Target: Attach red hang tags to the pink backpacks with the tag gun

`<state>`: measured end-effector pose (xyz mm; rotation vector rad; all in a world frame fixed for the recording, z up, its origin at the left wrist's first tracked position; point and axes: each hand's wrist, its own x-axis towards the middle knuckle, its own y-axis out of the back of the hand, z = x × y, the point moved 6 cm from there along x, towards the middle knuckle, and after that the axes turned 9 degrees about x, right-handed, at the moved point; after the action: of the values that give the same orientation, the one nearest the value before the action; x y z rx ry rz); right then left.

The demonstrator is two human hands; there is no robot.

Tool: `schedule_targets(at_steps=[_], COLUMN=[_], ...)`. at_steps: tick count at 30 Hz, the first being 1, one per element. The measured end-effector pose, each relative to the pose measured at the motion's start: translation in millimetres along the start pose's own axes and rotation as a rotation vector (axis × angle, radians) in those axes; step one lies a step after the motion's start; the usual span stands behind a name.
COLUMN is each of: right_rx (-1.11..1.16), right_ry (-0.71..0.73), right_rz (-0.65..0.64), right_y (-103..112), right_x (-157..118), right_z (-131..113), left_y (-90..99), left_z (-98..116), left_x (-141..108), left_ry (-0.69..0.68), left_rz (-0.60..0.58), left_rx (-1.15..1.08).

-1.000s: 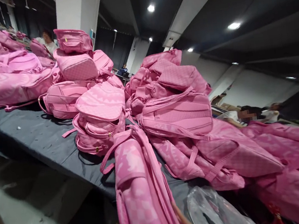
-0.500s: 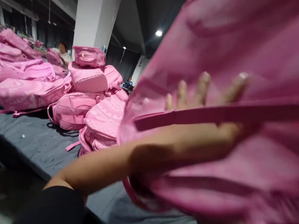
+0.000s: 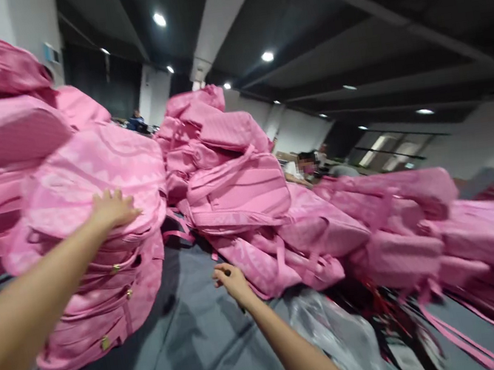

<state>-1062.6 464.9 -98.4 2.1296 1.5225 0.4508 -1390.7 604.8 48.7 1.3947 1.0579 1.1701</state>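
Note:
My left hand (image 3: 115, 209) lies flat with fingers spread on the front of a pink patterned backpack (image 3: 88, 164). This backpack sits on the grey-covered table at the left, its front zip pockets and gold-coloured pulls facing me. My right hand (image 3: 233, 282) is over the table, closed around a thin dark object (image 3: 227, 272). Only small bits of that object show, so its kind is unclear. Just beyond the right hand lies a heap of pink backpacks (image 3: 238, 189), apart from the fingers as far as I can see.
More pink backpacks (image 3: 4, 130) are stacked at the far left. Others (image 3: 402, 243) extend along the right side, with loose straps hanging down. A clear plastic bag (image 3: 336, 331) lies on the grey table cover (image 3: 206, 350) beside my right forearm. A person (image 3: 295, 171) is behind the heap.
The view has swung right. The large pink bag that filled the right side close to me, with my hand against it, no longer blocks the view. My right hand is now visible.

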Motion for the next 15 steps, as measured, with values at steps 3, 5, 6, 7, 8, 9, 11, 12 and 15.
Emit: schedule_targets(at_steps=[3,5,6,7,8,9,11,12,15], right_rx=[-0.185,-0.29,-0.327,-0.352,-0.367,-0.372,-0.358,-0.34,-0.261], right_ry=[-0.055,-0.073,-0.075,-0.071,-0.062,-0.048,-0.007,0.018,0.115], right_rz=[0.215,0.316,0.34,0.343,0.328,0.3,0.219,0.171,0.002], right_y=[81,124,137,145,146,142,121,107,65], right_x=[-14,-18,-15,-9,-1,9,26,30,10], right_z=[57,79,85,88,88,85,72,63,46], left_y=[23.0,46.2,56.8,62.8,62.7,56.6,28.3,9.8,-43.2], left_z=[3,12,22,37,56,78,130,158,233], left_x=[1,-15,-29,-46,-62,-74,-83,-81,-52], left_ry=[-0.033,-0.048,-0.087,-0.149,-0.225,-0.305,-0.461,-0.535,-0.656], left_rz=[0.065,0.26,0.413,0.547,0.632,0.654,0.524,0.434,0.266], left_rx=[0.044,0.08,0.082,0.066,0.033,-0.004,-0.059,-0.07,-0.122])
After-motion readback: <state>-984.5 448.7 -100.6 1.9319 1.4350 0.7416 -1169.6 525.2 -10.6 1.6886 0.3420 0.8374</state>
